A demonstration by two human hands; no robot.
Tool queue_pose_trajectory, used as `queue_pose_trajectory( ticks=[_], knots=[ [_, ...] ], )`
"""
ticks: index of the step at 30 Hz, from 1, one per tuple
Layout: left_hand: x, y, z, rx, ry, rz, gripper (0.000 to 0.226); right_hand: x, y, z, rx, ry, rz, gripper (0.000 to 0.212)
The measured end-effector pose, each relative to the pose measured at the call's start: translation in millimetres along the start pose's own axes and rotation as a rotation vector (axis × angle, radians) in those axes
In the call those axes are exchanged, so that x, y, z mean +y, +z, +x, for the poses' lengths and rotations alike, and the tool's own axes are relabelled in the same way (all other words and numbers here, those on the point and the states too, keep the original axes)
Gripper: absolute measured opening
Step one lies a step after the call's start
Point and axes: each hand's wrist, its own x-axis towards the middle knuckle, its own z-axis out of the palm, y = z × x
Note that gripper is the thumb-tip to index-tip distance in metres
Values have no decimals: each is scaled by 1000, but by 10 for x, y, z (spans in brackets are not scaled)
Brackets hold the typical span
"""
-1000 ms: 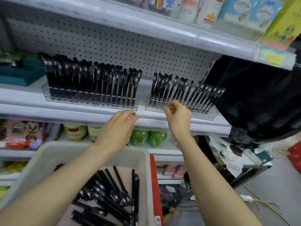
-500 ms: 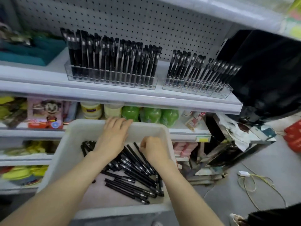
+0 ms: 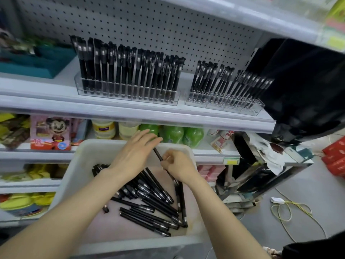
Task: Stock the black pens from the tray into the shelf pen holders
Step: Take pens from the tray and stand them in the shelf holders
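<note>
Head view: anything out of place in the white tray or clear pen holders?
A small black piece, perhaps a cap, lies alone on the white plastic tray floor, apart from the piled black pens.

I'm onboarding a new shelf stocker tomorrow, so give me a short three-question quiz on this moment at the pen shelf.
1. True or false: the right hand pinches a black pen.
2. Where do the loose pens lie? A) on the floor B) in the white tray C) on the top shelf
3. How many clear pen holders stand on the shelf?

Key: 1 true. 2 B. 3 two, side by side, both stocked with pens.
</note>
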Motion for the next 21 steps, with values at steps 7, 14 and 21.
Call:
queue_pose_trajectory(
  ticks=[7,14,21],
  knots=[
    [138,-296,394,27,0,31,18,-155,-701,18,117,-116,-6,9],
    [402,-332,749,49,-130,-70,21,-79,-1054,78,379,-45,906,27],
    [738,-256,1175,23,-99,-80,24,153,-1226,198,453,-62,1053,6]
  ],
)
